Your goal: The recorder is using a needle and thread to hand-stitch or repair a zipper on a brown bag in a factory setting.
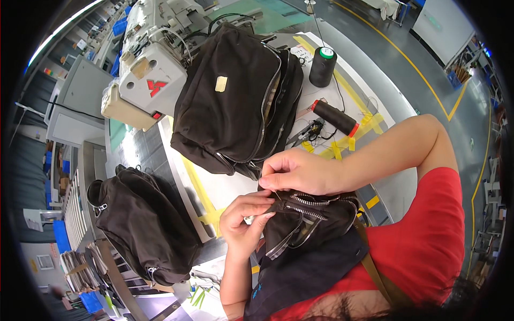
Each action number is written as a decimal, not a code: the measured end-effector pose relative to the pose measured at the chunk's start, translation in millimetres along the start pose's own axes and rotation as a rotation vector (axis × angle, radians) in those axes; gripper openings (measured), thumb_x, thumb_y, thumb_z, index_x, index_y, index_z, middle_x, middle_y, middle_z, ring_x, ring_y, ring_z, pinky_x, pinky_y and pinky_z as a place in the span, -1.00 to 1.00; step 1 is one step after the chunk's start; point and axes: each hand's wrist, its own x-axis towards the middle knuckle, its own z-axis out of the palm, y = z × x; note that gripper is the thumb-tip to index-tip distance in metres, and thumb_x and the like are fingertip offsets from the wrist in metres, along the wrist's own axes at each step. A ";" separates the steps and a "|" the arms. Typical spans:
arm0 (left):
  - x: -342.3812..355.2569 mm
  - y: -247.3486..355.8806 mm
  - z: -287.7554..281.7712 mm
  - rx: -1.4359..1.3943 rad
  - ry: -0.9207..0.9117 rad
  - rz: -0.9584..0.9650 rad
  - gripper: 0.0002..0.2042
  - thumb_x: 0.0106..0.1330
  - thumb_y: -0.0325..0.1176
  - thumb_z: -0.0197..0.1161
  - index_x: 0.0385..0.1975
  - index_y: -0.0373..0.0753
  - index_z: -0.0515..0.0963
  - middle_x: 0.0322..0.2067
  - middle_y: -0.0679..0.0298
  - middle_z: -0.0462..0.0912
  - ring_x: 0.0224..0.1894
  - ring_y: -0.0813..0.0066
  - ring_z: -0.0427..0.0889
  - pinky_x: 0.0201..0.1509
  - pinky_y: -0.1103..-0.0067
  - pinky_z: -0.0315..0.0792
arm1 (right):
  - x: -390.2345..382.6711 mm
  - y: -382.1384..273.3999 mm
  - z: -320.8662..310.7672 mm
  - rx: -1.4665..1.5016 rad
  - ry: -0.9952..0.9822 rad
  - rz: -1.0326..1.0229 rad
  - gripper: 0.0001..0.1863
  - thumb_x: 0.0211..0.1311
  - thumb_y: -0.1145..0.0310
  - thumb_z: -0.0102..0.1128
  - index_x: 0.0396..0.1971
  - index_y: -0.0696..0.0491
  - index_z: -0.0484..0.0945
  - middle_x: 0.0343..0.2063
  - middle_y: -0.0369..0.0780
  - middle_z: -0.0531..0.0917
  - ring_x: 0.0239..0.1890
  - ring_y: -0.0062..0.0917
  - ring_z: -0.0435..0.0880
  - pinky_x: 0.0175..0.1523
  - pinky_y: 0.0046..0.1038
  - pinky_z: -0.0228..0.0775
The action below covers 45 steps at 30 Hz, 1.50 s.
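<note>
A dark brown-black fabric bag (286, 227) with open silver-toothed zippers lies against my apron. My left hand (243, 219) is closed on the bag's edge at a zipper end, pinching the cloth between thumb and fingers. A small whitish bit shows by its palm; I cannot make out what it is. Just above, my right hand (302, 171) has thumb and forefinger pinched together on a thin sewing needle (277, 195), which slants down to the cloth by the zipper. Whether its tip is in the cloth is too small to tell.
A large dark bag (230, 101) stands on the table beyond my hands, beside a sewing machine (152, 80). Another dark bag (144, 224) lies at left. Black thread spools (323, 68), one lying thread spool (334, 117) and black-handled snips (304, 132) are at right.
</note>
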 end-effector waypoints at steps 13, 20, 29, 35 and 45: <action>0.9 -3.3 -0.9 -0.084 0.062 -0.068 -0.89 0.01 -0.54 0.34 -0.53 -0.34 0.52 -0.42 0.14 0.62 -0.25 0.25 0.63 -0.15 0.49 0.47 | -12.0 0.3 -1.5 -0.320 -0.084 -0.186 -0.80 0.18 0.32 0.14 -0.50 0.16 0.49 -0.61 -0.34 0.51 -0.49 -0.77 0.39 -0.37 -0.60 0.25; -7.1 -0.7 6.0 -0.036 0.000 0.106 -0.91 0.01 -0.55 0.33 -0.52 -0.32 0.54 -0.43 0.12 0.63 -0.21 0.15 0.64 -0.05 0.35 0.50 | 3.8 -2.6 -9.0 -0.109 0.094 0.003 -0.79 0.27 0.30 0.05 -0.50 0.11 0.45 -0.56 -0.39 0.47 -0.48 -0.74 0.40 -0.33 -0.63 0.26; -7.6 -10.1 6.3 -0.022 -0.014 0.146 -0.89 0.16 -0.47 0.20 -0.40 -0.24 0.40 -0.36 0.07 0.66 -0.13 0.07 0.59 -0.03 0.34 0.43 | 16.7 -21.4 -14.4 0.329 0.056 0.162 -0.78 0.34 0.24 -0.07 -0.33 0.10 0.41 -0.56 -0.34 0.50 -0.53 -0.65 0.46 -0.34 -0.58 0.39; -12.1 -6.7 6.4 -0.018 -0.040 0.207 -0.90 0.20 -0.44 0.17 -0.39 -0.20 0.37 -0.36 0.08 0.67 -0.16 0.14 0.59 -0.05 0.36 0.42 | 42.0 -33.7 -22.5 0.206 -0.048 0.051 -0.80 0.34 0.24 -0.08 -0.38 0.06 0.37 -0.69 -0.46 0.25 -0.65 -0.78 0.23 -0.44 -0.60 0.30; -13.9 -12.7 -1.5 -0.018 -0.050 0.291 -0.91 0.23 -0.43 0.14 -0.36 -0.16 0.36 -0.38 0.12 0.67 -0.18 0.13 0.59 -0.06 0.35 0.39 | 53.5 -22.7 -12.8 -0.767 0.204 -0.713 -0.91 0.22 0.42 0.04 -0.37 0.14 0.45 -0.54 -0.16 0.57 -0.50 -0.34 0.58 -0.41 -0.49 0.36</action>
